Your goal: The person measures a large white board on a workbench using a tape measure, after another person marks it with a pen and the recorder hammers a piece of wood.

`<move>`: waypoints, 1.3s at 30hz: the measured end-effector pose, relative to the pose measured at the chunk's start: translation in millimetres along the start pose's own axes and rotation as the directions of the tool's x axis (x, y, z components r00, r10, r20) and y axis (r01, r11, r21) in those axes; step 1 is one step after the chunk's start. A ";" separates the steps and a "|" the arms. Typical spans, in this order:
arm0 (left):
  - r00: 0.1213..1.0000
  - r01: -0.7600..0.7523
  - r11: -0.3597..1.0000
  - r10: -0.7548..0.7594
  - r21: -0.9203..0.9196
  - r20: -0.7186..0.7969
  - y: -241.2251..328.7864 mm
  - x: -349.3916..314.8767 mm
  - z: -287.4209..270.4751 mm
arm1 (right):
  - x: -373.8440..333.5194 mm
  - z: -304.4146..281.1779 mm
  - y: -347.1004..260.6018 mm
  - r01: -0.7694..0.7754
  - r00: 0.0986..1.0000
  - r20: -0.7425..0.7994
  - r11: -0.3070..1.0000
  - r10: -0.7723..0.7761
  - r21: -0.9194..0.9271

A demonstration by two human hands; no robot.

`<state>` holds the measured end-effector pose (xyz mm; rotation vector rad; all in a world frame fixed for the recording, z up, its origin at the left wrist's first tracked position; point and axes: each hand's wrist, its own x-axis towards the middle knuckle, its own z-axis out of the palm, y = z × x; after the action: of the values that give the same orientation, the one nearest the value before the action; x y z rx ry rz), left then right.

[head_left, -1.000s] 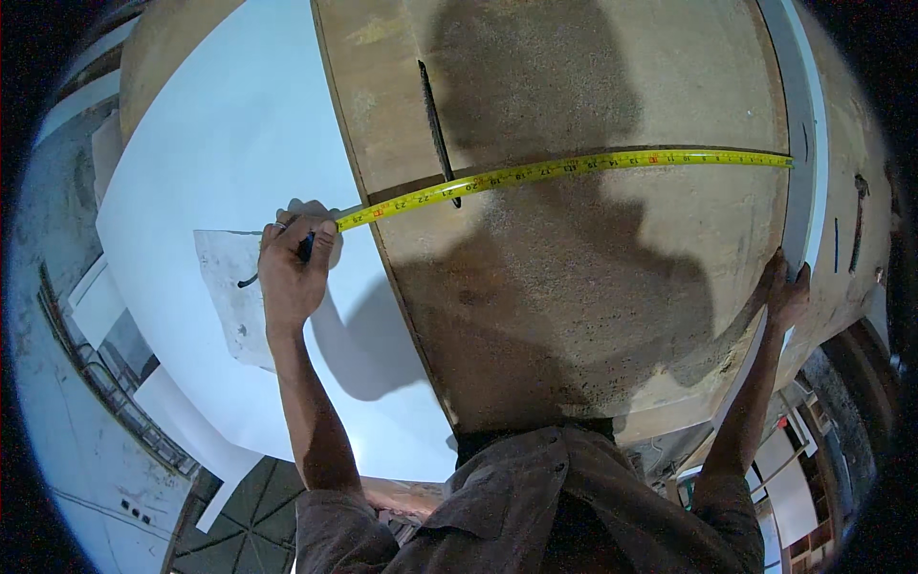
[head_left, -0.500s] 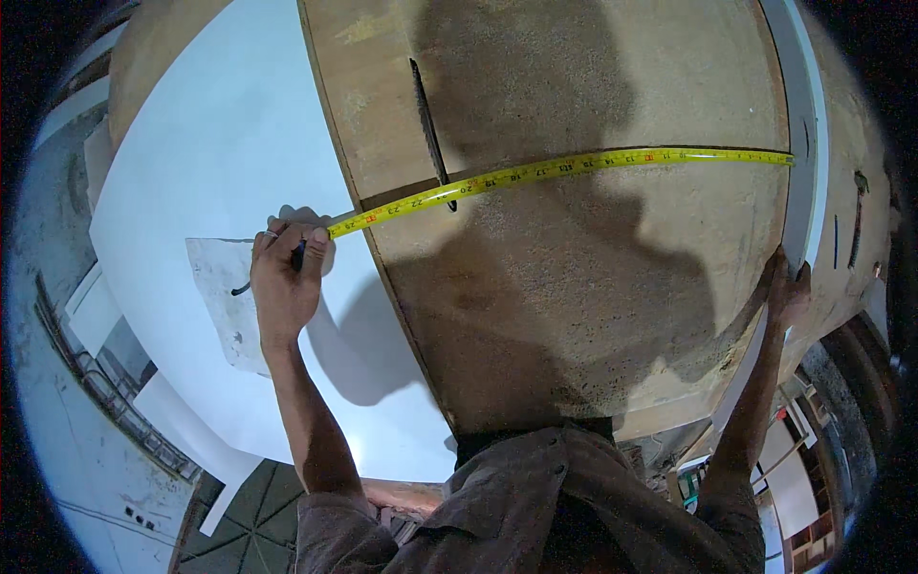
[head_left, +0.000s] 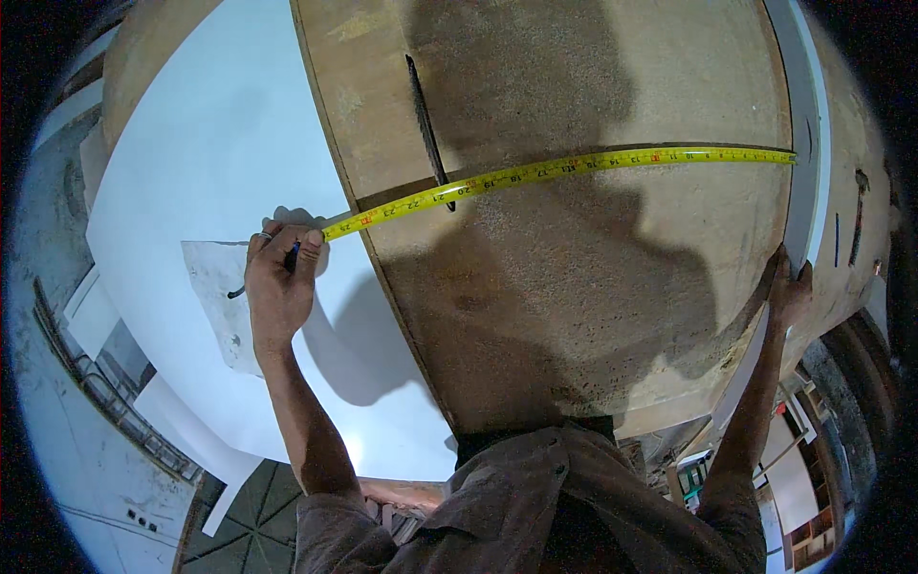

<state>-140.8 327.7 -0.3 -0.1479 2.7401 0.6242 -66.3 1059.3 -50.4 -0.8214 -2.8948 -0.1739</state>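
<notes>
My left hand (head_left: 279,279) is closed around the case end of a tape measure, over a white sheet or panel. From it the yellow tape blade (head_left: 545,172) stretches rightward across the brown wooden tabletop (head_left: 535,316). Its far end meets a long pale rail (head_left: 801,191) on the right. My right hand (head_left: 791,290) grips that rail nearer to me, with fingers over its edge. The tape crosses the near end of a narrow dark saw blade (head_left: 427,120) that stands in the tabletop. A ring shows on a left finger; most of the tape case is hidden.
The white panel (head_left: 220,143) covers the table's left side, with a worn grey paper-like patch (head_left: 215,287) under my left hand. Beyond the rail lies more wood with a dark slot (head_left: 858,220). Shelving and clutter (head_left: 813,497) stand at the lower right.
My left hand has shifted slightly left with the tape measure, drawing a little more tape along. My right hand stays on the rail.
</notes>
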 end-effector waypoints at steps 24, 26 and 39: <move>0.999 0.049 0.996 -0.047 -0.070 0.023 1.0 0.7 -0.9 | 2.7 10.9 19.9 0.081 0.996 -0.036 0.997 -0.082 -0.019; 0.998 0.061 0.995 -0.059 -0.082 0.026 2.8 0.0 -2.6 | 2.7 6.7 17.0 0.079 0.997 0.000 0.997 -0.079 0.012; 0.999 -0.051 0.996 0.051 -0.071 0.006 -5.9 3.5 -3.0 | 4.0 7.7 15.7 0.086 0.996 -0.029 0.995 -0.087 -0.044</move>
<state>-143.9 321.0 -1.3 -0.0924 2.7231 0.7353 -62.1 1075.8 -56.1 -0.6937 -2.9083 -0.2564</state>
